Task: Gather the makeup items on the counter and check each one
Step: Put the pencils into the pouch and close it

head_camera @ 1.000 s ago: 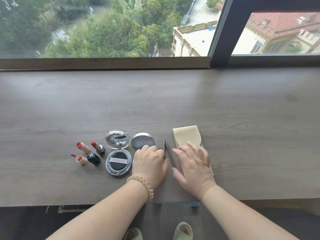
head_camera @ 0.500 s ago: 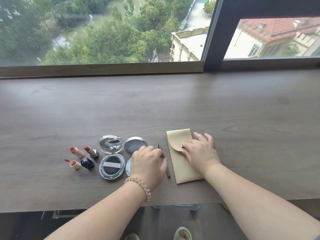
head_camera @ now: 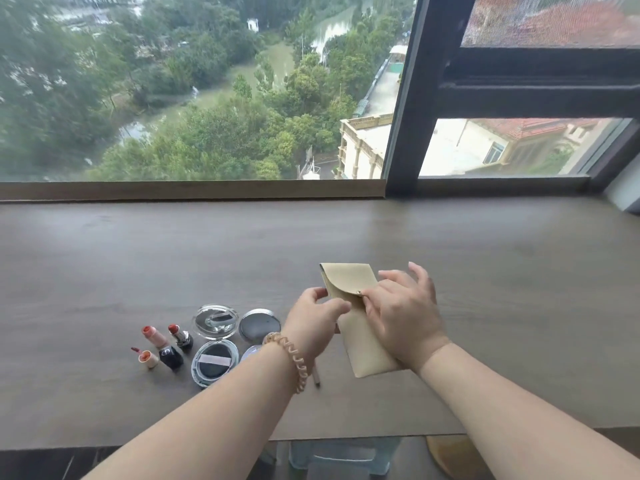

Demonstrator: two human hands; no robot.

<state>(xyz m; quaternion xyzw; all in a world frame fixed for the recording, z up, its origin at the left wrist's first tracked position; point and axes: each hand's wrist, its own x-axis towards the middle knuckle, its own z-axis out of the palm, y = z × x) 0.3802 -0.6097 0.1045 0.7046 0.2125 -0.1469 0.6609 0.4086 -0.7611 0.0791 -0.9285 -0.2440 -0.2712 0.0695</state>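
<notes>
A beige pouch (head_camera: 349, 282) with a snap flap lies on the wooden counter (head_camera: 485, 271). My right hand (head_camera: 401, 310) rests on it, thumb and finger pinching the flap at the snap. My left hand (head_camera: 313, 318) reaches the pouch's left edge, fingers curled, and I cannot see if it grips. Left of the hands sit an open cushion compact (head_camera: 214, 360) with its mirror lid (head_camera: 215, 321), a round grey tin (head_camera: 259, 325), two uncapped lipsticks (head_camera: 154, 336) (head_camera: 180, 336), a black cap (head_camera: 170, 355) and a small orange tube (head_camera: 148, 358). A brown pencil (head_camera: 316, 375) pokes out under my left wrist.
A wide window with a dark frame (head_camera: 405, 133) runs along the counter's far edge. The counter's near edge lies just below my forearms, with a stool (head_camera: 339, 455) and floor beneath.
My left hand left the pencil and moved right to the pouch's edge. My right hand slid up the pouch to the flap's snap. The camera tilted upward.
</notes>
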